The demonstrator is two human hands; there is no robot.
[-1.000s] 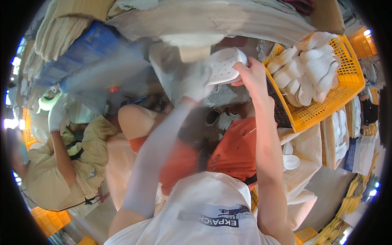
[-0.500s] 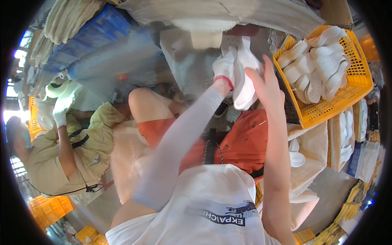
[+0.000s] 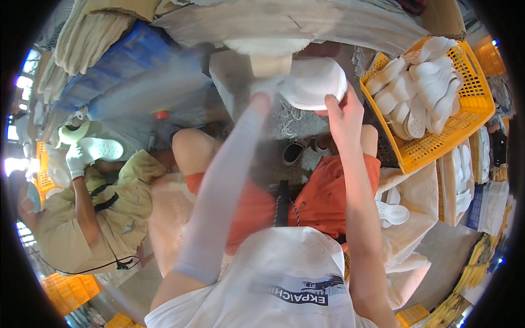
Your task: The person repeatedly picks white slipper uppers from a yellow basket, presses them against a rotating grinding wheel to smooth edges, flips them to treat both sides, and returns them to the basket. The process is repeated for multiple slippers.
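A white clog (image 3: 318, 82) lies sideways in front of me, just right of a fuzzy white wheel (image 3: 268, 46) with a pale block under it. My right hand (image 3: 344, 106), bare, is closed on the clog's right end, thumb at the near rim. My left hand (image 3: 270, 88), in a white glove with a red cuff, is at the clog's left end, below the pale block. Motion smears its fingers, so I cannot tell how they grip. Whether the clog touches the wheel is unclear.
To the right, a yellow basket (image 3: 404, 158) holds several white clogs. More white pieces (image 3: 392, 213) lie beside my right thigh. At left a co-worker's gloved hand (image 3: 76, 160) holds a white clog (image 3: 101, 148). A blue crate (image 3: 126, 54) and stacked pale cloth discs (image 3: 90, 35) stand beyond.
The clog has swung from lengthwise to crosswise. My left hand has moved left and away from me with its end; my right hand now grips the other end instead of standing spread beside it.
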